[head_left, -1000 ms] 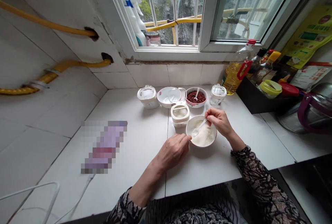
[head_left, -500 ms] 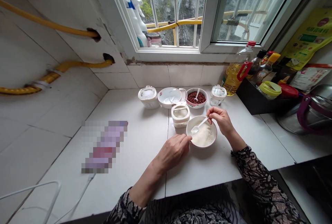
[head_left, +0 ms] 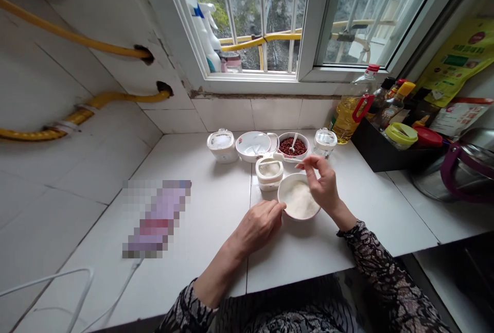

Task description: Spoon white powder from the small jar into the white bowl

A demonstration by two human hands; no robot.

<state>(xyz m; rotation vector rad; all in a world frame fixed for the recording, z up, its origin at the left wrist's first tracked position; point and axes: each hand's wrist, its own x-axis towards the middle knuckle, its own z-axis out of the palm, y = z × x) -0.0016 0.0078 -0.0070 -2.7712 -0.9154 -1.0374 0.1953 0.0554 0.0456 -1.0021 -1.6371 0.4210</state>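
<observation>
The right fingers [head_left: 307, 163] pinch a white plastic spoon [head_left: 287, 157].

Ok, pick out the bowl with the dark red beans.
It's the rear bowl with the pink-patterned rim, filled with dark red beans and with a white spoon standing in them; the white bowl nearer the front holds white granules instead.

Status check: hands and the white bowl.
Left hand at rim of white bowl. Right hand raised above it, fingers pinched. Small white container beside it.
</observation>
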